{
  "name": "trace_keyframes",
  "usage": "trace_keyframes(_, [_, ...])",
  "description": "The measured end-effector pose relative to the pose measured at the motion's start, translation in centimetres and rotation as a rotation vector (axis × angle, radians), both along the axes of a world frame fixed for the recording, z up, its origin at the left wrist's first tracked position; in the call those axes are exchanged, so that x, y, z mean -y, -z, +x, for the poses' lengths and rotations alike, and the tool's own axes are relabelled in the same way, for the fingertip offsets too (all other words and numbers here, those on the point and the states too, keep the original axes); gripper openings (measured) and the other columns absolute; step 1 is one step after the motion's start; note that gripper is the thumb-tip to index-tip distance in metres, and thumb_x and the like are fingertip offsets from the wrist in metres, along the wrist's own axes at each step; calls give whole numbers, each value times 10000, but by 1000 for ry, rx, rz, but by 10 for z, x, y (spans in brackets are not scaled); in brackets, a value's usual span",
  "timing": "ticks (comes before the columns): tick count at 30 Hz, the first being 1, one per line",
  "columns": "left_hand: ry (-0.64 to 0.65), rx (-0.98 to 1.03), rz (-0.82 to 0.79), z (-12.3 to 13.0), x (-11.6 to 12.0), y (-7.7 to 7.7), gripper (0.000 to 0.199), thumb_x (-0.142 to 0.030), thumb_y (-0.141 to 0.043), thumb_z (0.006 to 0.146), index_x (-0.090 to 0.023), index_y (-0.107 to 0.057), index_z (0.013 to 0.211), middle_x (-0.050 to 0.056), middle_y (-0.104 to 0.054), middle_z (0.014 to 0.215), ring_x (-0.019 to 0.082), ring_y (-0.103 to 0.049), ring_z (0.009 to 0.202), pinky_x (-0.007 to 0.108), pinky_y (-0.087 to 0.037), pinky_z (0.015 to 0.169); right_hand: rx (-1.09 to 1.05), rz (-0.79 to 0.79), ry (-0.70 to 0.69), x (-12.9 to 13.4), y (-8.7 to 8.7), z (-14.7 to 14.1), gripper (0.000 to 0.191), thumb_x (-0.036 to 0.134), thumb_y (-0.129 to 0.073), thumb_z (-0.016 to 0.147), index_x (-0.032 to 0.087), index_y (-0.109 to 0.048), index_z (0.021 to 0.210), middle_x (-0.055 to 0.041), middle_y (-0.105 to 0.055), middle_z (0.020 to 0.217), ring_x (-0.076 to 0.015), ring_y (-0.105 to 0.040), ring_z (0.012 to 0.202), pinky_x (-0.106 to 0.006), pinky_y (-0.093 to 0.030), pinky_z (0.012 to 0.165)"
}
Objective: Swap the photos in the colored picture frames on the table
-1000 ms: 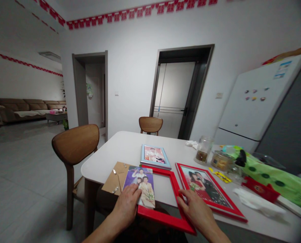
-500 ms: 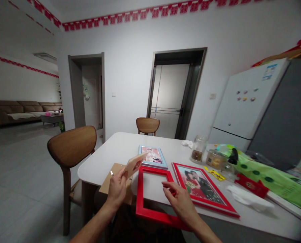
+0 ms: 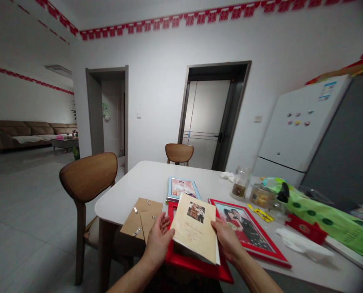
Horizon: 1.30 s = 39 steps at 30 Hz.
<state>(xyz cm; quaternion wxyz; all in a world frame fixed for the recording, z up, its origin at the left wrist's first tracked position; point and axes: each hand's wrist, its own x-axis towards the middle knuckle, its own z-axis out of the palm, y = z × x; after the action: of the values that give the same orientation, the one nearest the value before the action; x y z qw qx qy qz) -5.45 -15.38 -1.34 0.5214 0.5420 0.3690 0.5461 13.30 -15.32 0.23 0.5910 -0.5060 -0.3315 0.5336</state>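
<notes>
A small stack of cream paper sheets (image 3: 193, 238), the top one printed with a small photo and faint lettering, is tilted above an empty red picture frame (image 3: 196, 266). My right hand (image 3: 228, 242) grips the stack's right edge, thumb on top. At its left edge is my left hand (image 3: 157, 240), fingers apart and loosely curled, thumb tip against the paper. Left of the frame lie brown backing boards (image 3: 143, 215) with metal clips. Behind it rests a blue-framed photo (image 3: 184, 187); on the right lies a red-framed photo (image 3: 245, 228) of a couple.
A glass jar (image 3: 240, 184), a lidded container of snacks (image 3: 261, 194), a yellow packet (image 3: 263, 215), a red box (image 3: 306, 228), a green bag (image 3: 327, 215) and a crumpled tissue (image 3: 305, 246) crowd the table's right side. Wooden chairs (image 3: 90, 177) stand left and behind.
The sheets, edge-on in my left hand before, have come right over the red frame, face up. My right hand has taken hold of them, and my left hand's grip has loosened.
</notes>
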Motion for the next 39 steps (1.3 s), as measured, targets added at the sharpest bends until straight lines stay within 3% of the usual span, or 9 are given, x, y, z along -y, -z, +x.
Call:
trace_keyframes(5, [83, -606, 192, -9, 12, 13, 546, -134, -591, 581, -129, -481, 1116, 127, -453, 1211, 235, -402, 1117, 341, -284, 966, 256, -46, -75, -7, 8, 17, 349, 166, -369, 639, 121, -533, 944, -74, -669, 697, -189, -627, 639, -269, -475, 525])
trace_keyframes(11, [214, -907, 309, -10, 22, 9, 569, -238, -655, 587, -131, -473, 1115, 134, -330, 1304, 236, -299, 1190, 338, -249, 984, 609, -72, -60, -27, 20, 13, 335, 192, -349, 651, 107, -594, 864, -69, -661, 629, -171, -619, 598, -232, -459, 521])
trace_keyframes(17, [239, -987, 345, -14, 20, 4, 510, -243, -645, 602, -159, -477, 1077, 103, -332, 1307, 201, -283, 1200, 303, -242, 985, 728, -72, -17, -31, 15, 16, 308, 172, -395, 631, 112, -630, 821, -63, -664, 642, -174, -614, 646, -209, -438, 546])
trace_keyframes(23, [225, -977, 299, -13, 21, 8, 636, -201, -652, 586, -123, -410, 1169, 118, -299, 1326, 187, -264, 1212, 292, -216, 1001, 668, -68, 24, -26, 15, 11, 427, 192, -357, 666, 96, -539, 1040, -68, -669, 726, -168, -610, 599, -223, -438, 511])
trace_keyframes(30, [264, -1007, 252, -13, 18, 5, 695, -212, -695, 544, -133, -417, 1176, 109, -295, 1330, 204, -275, 1207, 301, -226, 998, 777, -73, -65, -25, 11, 10, 403, 155, -350, 624, 117, -592, 944, -66, -672, 731, -171, -616, 652, -214, -441, 540])
trace_keyframes(39, [268, -1074, 261, -14, 25, -4, 619, -149, -624, 579, -152, -415, 1161, 83, -275, 1343, 179, -243, 1221, 281, -218, 995, 1036, -112, 39, -18, 4, 8, 443, 183, -336, 641, 113, -597, 992, -75, -672, 779, -179, -611, 677, -221, -423, 570])
